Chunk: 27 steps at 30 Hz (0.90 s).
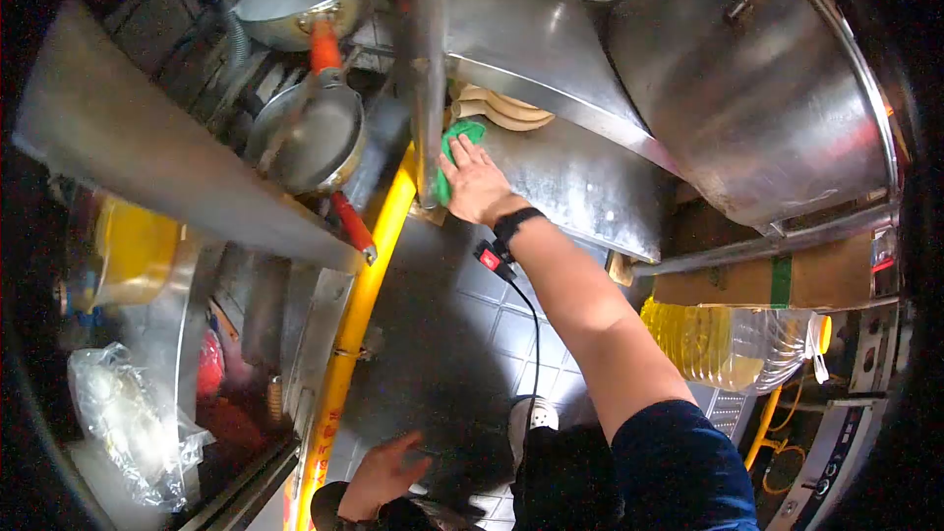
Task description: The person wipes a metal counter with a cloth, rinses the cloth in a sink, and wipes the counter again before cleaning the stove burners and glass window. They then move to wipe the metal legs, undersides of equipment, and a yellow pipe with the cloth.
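My right hand [476, 184] presses a green cloth [445, 165] against the upright metal post [429, 69] of a steel table, near its lower shelf [560, 172]. A black band with a small red device and a cable is on that wrist. Down at the lower left, my left hand [388, 475] hangs over the floor with its fingers apart and nothing in it. Just behind the cloth, stacked pale curved dishes [503, 108] lie on the lower shelf.
Two pans [313, 138] with red handles hang or rest at the upper left, beside a yellow pipe [366, 285]. A large steel pot [752, 69] stands upper right, above a cardboard box [767, 282] and an oil bottle [733, 346]. A plastic bag [133, 423] lies lower left.
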Each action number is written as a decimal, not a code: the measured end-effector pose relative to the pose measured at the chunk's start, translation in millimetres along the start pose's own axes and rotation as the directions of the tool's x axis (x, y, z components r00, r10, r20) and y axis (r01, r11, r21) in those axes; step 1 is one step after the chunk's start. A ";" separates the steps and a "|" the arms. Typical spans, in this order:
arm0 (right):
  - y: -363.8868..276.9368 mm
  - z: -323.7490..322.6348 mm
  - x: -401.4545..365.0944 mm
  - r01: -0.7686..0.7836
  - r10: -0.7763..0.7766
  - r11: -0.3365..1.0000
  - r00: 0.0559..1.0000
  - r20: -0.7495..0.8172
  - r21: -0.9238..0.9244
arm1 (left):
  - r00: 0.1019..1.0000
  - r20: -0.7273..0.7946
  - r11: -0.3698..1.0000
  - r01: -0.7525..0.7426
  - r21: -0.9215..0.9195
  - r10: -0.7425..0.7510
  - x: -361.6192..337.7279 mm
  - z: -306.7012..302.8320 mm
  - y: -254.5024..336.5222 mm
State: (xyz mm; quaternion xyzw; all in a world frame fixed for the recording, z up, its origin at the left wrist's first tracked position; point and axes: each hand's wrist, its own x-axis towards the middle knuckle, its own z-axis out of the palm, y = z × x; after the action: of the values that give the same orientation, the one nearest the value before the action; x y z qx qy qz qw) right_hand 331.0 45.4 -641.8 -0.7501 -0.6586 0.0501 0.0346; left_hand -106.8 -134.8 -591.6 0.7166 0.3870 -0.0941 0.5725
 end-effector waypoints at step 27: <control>19.9 56.8 -46.8 0.032 -0.042 0.999 0.966 -0.253 -0.043 | 0.999 -0.046 1.000 0.010 0.006 -0.010 -8.2 -8.4 -4.0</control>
State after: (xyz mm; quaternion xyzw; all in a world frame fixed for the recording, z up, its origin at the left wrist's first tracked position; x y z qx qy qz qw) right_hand 337.8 -4.4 -699.1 -0.7383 -0.6635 -0.0599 0.1052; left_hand -117.7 -130.8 -587.1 0.7185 0.4034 -0.0815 0.5607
